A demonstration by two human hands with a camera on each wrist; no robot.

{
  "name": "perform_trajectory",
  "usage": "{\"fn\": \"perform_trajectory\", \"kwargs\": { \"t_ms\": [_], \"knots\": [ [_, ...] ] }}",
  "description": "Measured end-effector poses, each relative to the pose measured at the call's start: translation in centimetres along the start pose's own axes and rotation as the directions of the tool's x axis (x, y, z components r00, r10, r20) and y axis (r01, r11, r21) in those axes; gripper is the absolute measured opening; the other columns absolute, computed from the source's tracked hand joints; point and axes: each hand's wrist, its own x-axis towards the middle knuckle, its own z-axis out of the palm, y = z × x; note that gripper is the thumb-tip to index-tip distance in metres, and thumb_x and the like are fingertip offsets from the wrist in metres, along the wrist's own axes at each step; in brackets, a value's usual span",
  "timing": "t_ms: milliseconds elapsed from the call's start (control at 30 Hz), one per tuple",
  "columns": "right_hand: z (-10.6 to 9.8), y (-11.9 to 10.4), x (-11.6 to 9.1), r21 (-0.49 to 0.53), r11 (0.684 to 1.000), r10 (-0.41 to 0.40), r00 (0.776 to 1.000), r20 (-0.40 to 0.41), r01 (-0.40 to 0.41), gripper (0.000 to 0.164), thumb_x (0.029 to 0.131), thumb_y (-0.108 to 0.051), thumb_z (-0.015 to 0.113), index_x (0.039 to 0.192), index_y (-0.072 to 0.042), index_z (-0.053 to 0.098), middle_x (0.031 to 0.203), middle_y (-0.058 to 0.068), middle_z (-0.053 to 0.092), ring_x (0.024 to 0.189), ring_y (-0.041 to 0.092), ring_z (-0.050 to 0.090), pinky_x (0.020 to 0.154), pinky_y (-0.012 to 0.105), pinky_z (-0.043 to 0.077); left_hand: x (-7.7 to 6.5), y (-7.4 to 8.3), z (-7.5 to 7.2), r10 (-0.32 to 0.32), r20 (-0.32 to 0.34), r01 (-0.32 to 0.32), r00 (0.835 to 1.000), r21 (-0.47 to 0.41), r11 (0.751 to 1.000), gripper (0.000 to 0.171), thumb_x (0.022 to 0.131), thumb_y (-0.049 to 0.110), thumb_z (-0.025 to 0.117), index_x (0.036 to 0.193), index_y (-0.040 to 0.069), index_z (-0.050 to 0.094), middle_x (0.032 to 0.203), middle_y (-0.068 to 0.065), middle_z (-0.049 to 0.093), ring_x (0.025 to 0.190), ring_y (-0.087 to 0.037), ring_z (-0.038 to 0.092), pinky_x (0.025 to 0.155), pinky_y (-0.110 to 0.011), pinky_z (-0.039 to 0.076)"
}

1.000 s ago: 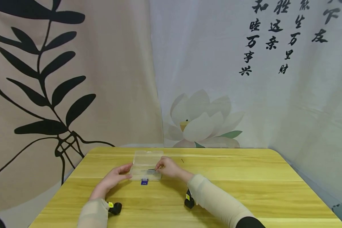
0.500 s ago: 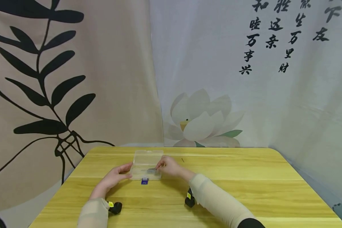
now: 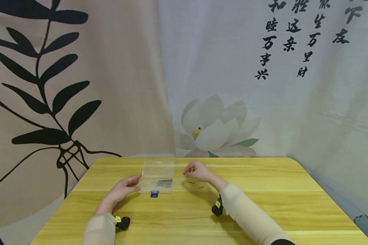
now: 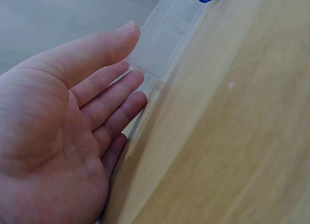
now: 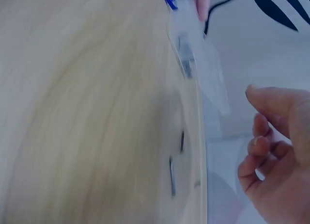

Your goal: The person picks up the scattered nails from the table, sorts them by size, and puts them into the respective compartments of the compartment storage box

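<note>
A clear plastic box (image 3: 157, 170) lies with its lid raised and a blue latch (image 3: 154, 194) at the front. Thin dark metal pieces (image 3: 164, 181) lie inside it. My left hand (image 3: 122, 190) rests against the box's left end, thumb and fingers fairly straight, fingertips right at the plastic (image 4: 164, 44). To the right of the box, my right hand (image 3: 198, 171) hovers over the table, its fingers loosely bent and nothing clearly held between them. Two short dark rods (image 3: 191, 182) lie on the wood below it; the right wrist view shows the longer rod (image 5: 172, 176) and a faint third piece (image 5: 197, 184).
The yellow wooden table (image 3: 251, 204) runs back to a printed fabric backdrop (image 3: 214, 75). Black wrist cameras (image 3: 123, 223) hang from both forearms, close over the tabletop.
My right hand has moved out of the box to the right. Two rods now lie on the table there, and the earlier piece is hidden by the hand. My left hand stays put.
</note>
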Motion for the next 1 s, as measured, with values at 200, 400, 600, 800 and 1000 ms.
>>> {"fn": "perform_trajectory", "kwargs": {
  "t_ms": [200, 400, 600, 800, 1000],
  "knots": [
    [-1.6, 1.9, -2.4, 0.09, 0.992, 0.091, 0.996, 0.007, -0.091, 0.012, 0.09, -0.013, 0.069, 0.097, -0.004, 0.074, 0.099, 0.003, 0.07, 0.068, 0.011, 0.05, 0.061, 0.026, 0.043, -0.1, 0.5, -0.1, -0.007, 0.01, 0.007, 1.0, 0.002, 1.0, 0.064, 0.091, 0.022, 0.069, 0.146, 0.003, 0.042, 0.146, -0.022, 0.042, 0.132, -0.04, 0.038, 0.109, -0.056, 0.028],
    [-2.1, 4.3, -4.5, 0.165, 0.97, 0.18, 0.984, 0.021, -0.181, 0.014, 0.091, -0.009, 0.066, 0.098, 0.0, 0.074, 0.1, 0.006, 0.07, 0.077, 0.013, 0.055, 0.065, 0.028, 0.045, -0.2, 0.4, -0.1, -0.005, 0.008, 0.005, 1.0, 0.001, 1.0, 0.063, 0.091, 0.021, 0.069, 0.146, 0.002, 0.042, 0.147, -0.022, 0.041, 0.133, -0.041, 0.037, 0.108, -0.057, 0.027],
    [-2.2, 5.3, -5.6, 0.196, 0.952, 0.238, 0.971, 0.011, -0.235, 0.016, 0.091, -0.013, 0.068, 0.1, -0.002, 0.074, 0.101, 0.006, 0.07, 0.089, 0.014, 0.06, 0.075, 0.031, 0.049, 0.1, 0.0, -0.1, -0.017, 0.013, 0.017, 1.0, 0.0, 1.0, 0.063, 0.092, 0.023, 0.068, 0.147, 0.005, 0.041, 0.148, -0.021, 0.039, 0.134, -0.041, 0.036, 0.109, -0.058, 0.026],
    [-2.6, 4.9, -6.0, 0.271, 0.908, 0.324, 0.945, 0.033, -0.321, 0.016, 0.087, -0.009, 0.071, 0.098, 0.001, 0.073, 0.101, 0.007, 0.07, 0.078, 0.012, 0.054, 0.065, 0.028, 0.046, 0.0, 0.1, -0.1, -0.017, 0.019, 0.017, 1.0, 0.005, 1.0, 0.063, 0.092, 0.023, 0.068, 0.146, 0.004, 0.041, 0.147, -0.022, 0.041, 0.132, -0.041, 0.037, 0.108, -0.058, 0.028],
    [-2.4, 4.7, -6.2, 0.258, 0.907, 0.337, 0.941, 0.032, -0.333, 0.014, 0.083, -0.004, 0.072, 0.096, 0.0, 0.075, 0.102, 0.009, 0.071, 0.089, 0.016, 0.058, 0.075, 0.033, 0.049, -0.1, 0.2, -0.1, -0.012, 0.017, 0.012, 1.0, 0.011, 1.0, 0.062, 0.093, 0.022, 0.067, 0.146, 0.003, 0.041, 0.144, -0.024, 0.043, 0.131, -0.041, 0.038, 0.106, -0.059, 0.029]
  ]
}}
